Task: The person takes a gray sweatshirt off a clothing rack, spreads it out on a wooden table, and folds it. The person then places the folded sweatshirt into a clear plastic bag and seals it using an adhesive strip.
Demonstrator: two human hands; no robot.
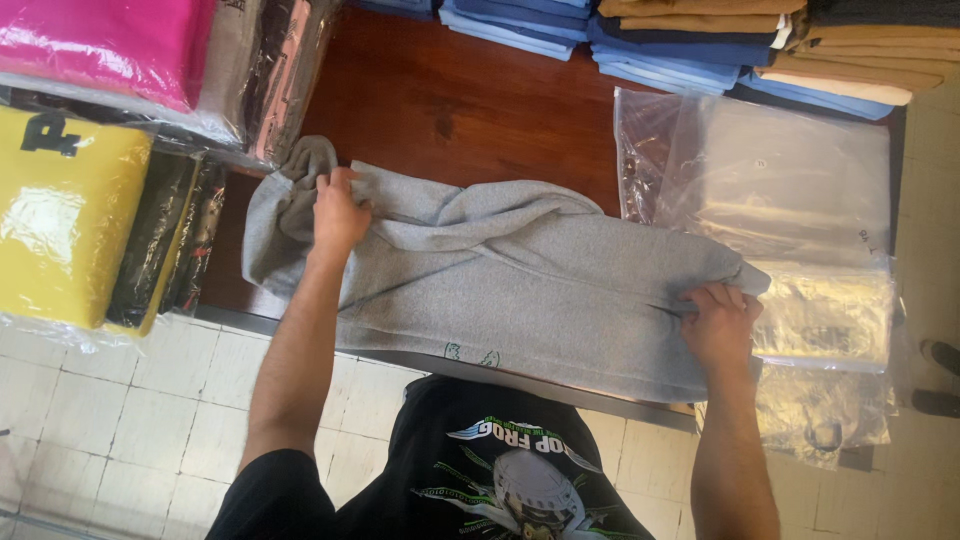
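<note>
We worked at a dark wooden tabletop [440, 90], and the largest thing on it was a grey sweatshirt [520, 290], lying crosswise along the near edge and hanging slightly over it. Next in size, a stack of clear plastic bags [790, 190] lay at the right edge, just beside the sweatshirt and partly under its right end. Along the far edge sat piles of folded garments [680, 40] in blue, tan and cream. At the left edge were bagged garments: a yellow one [60, 220], a pink one [100, 40] and a dark one [165, 240]. Our left hand [338, 215] was clenched on a bunch of fabric at the sweatshirt's left end. Our right hand [720, 328] gripped the fabric at its right end, fingers curled over the fold.
</note>
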